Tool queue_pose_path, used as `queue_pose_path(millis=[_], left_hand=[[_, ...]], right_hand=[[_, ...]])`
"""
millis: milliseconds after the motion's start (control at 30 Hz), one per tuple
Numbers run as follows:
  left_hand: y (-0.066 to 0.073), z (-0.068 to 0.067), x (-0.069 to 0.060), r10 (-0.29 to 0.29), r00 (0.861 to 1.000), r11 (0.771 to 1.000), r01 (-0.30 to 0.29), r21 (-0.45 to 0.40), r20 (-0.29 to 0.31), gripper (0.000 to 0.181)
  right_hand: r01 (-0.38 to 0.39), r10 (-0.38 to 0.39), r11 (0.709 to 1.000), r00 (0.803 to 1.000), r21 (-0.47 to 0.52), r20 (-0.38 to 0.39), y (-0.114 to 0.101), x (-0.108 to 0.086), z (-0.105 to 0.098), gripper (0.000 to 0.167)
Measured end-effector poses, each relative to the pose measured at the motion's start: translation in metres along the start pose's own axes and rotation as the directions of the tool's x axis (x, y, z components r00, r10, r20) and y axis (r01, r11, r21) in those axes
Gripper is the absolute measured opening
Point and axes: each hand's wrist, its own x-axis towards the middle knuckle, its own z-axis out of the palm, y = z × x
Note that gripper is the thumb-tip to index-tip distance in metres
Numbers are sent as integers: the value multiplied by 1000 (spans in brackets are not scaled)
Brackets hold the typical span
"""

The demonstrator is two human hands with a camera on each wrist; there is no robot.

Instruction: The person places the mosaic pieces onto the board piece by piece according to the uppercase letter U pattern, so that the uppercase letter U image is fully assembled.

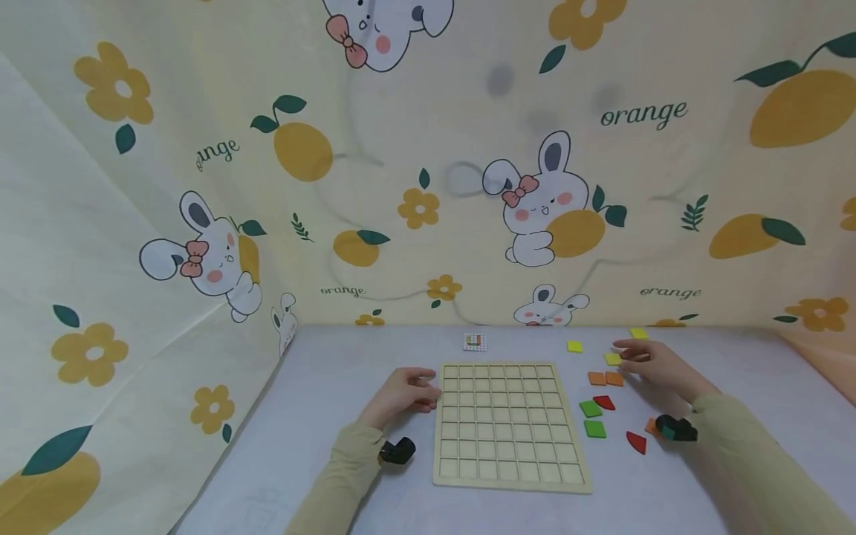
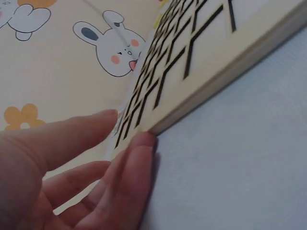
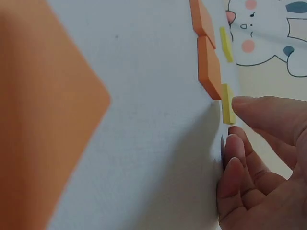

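A pale wooden grid board lies flat on the table. At its left edge is my left hand; in the left wrist view a fingertip touches the board's side, the other fingers loosely bent. My right hand is at the right beside a yellow square tile, fingers extended. In the right wrist view the upper fingertip comes right up to that tile; whether it touches cannot be told. Two orange tiles lie just nearer.
Further yellow tiles lie at the back right. Green squares and red quarter-round pieces lie right of the board. Another orange tile is partly under the right wrist camera. A small patterned card lies behind the board.
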Motion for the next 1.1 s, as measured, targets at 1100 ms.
queue_pose_path(millis=[1100], left_hand=[[-2, 7, 2, 13, 996, 996, -5, 87, -90, 45]], right_hand=[[100, -100, 993, 995, -66, -6, 7, 1, -8, 48]])
